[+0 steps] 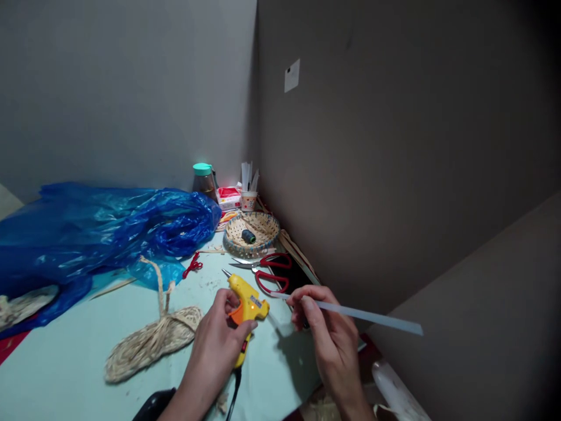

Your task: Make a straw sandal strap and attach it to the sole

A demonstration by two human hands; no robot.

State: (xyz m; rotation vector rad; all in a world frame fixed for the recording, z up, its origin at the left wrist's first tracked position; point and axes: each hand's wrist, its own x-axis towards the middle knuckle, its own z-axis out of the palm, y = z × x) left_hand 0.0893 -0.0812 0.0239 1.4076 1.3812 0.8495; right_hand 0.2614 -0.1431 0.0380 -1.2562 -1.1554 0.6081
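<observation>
My left hand (223, 327) is wrapped round the handle of a yellow glue gun (246, 295) with an orange trigger. Its metal nozzle points away toward the upper left, and a black cord hangs from the handle's lower end. Between the thumb and fingers of my right hand (331, 333) is a long translucent glue stick (372, 317). One end of the stick points at the back of the glue gun, with a gap between them. Just beyond lie red-handled scissors (265, 272), their blades pointing left.
A woven sandal-like sole (151, 342) lies on the left, near a blue plastic bag (109, 234). Behind are a shallow basket (267, 234) with a dark thread spool (248, 236), a paper cup (249, 202) of white sticks, and a teal-lidded jar (204, 180). Walls enclose the table's back and right.
</observation>
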